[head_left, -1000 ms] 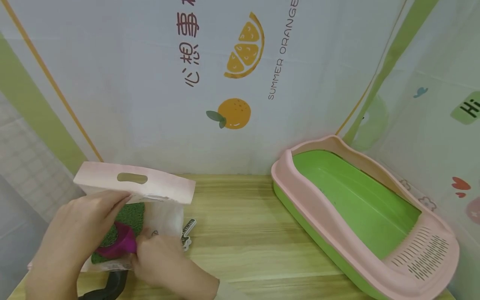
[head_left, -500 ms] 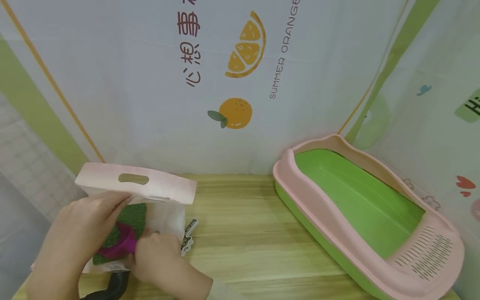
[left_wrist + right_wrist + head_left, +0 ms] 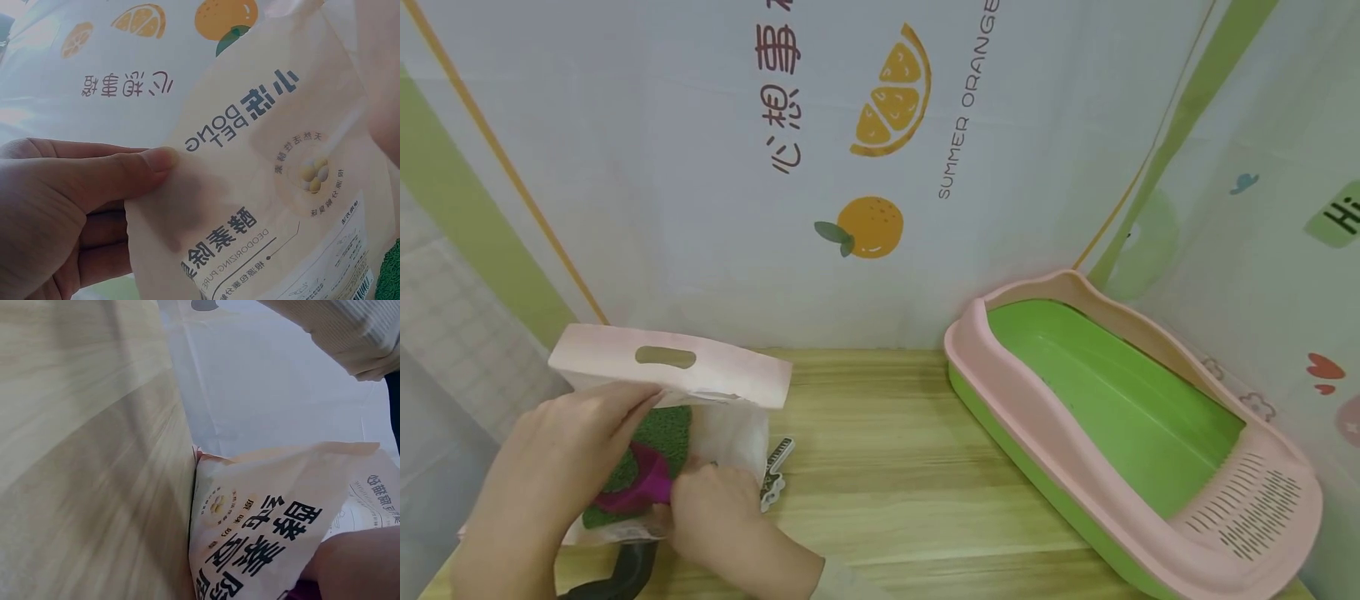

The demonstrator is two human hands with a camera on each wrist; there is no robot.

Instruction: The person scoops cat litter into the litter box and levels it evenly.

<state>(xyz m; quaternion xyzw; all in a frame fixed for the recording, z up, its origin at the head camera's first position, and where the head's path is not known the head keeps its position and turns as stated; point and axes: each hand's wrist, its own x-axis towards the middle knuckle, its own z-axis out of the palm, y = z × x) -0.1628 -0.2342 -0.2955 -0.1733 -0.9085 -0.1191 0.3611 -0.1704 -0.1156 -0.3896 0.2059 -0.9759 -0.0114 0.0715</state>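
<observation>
An open bag (image 3: 730, 429) of green cat litter (image 3: 672, 429) stands at the left of the table, its pale pink top with a handle slot folded back. My left hand (image 3: 561, 450) pinches the bag's edge between thumb and fingers, plain in the left wrist view (image 3: 81, 200). Inside the bag mouth, my right hand (image 3: 718, 508) grips a purple scoop (image 3: 655, 485) by its handle. The scoop's bowl lies among the green pellets, partly hidden by my left forearm. In the right wrist view, the printed bag (image 3: 250, 531) covers most of the scoop.
A green litter box (image 3: 1112, 400) with a pink rim stands at the right. Beside the bag lies a small black-and-white flat piece (image 3: 773, 479). A black curved object (image 3: 634, 567) sits at the table's front edge. A printed curtain (image 3: 700, 208) hangs behind.
</observation>
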